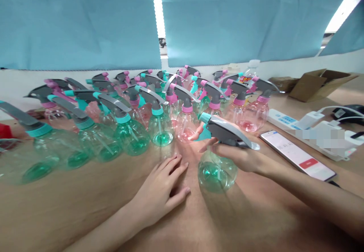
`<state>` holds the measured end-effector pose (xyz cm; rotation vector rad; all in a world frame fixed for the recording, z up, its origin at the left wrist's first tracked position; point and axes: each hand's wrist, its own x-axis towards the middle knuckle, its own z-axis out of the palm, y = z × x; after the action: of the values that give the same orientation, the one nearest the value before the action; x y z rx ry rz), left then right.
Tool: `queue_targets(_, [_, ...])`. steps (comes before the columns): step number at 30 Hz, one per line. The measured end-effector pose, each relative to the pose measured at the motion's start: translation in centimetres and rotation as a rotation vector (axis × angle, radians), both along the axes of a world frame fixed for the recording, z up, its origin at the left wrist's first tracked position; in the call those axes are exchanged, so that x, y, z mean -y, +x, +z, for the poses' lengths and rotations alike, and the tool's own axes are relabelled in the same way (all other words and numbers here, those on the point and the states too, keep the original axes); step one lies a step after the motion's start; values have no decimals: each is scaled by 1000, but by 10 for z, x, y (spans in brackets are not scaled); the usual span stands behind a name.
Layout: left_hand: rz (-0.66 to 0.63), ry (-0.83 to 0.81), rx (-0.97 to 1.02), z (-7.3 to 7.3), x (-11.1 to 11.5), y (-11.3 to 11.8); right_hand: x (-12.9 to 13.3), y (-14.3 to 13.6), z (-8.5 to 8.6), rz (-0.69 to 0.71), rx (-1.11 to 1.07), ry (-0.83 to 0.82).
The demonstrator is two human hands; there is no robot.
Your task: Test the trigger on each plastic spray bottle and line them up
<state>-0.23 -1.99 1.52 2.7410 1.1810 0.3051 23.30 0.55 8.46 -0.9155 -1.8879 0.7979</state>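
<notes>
My right hand (230, 151) is wrapped round the neck of a green spray bottle (217, 172), just under its grey and turquoise trigger head (227, 130). The bottle is clear and round, and a thin tube shows inside it. Whether its base touches the table I cannot tell. To its left, my left hand (167, 185) lies on the table with fingers stretched out and nothing in them. Beyond that hand stand a green spray bottle (160, 129) and a pink spray bottle (187, 125).
Several more green and pink spray bottles fill the table's back and left, among them a green one (132, 140). On the right lie a phone (298, 155), a white power strip (321, 140) with plugs, and an open cardboard box (313, 85). A blue curtain (99, 24) hangs behind.
</notes>
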Motion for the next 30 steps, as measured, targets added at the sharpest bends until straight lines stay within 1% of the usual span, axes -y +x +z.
queue_targets(1, [1,-1,-4,0,0,0,0,0,0,15,-27,-10])
queue_targets(5, [6,-9,-8,1,0,0,0,-2,4,147,-163,-81])
queue_targets(7, [5,-6,-8,1,0,0,1,-3,7,159,-174,-100])
queue_targets(13, [-6,10,-10,-1,-1,0,3,-3,11,131,-122,-102])
queue_targets(21, [-6,1,-4,1,0,0,1,0,-1,27,-47,-66])
queue_targets(30, [-13,20,33,-5,-1,-2,-1,-1,-7,-19,-31,-44])
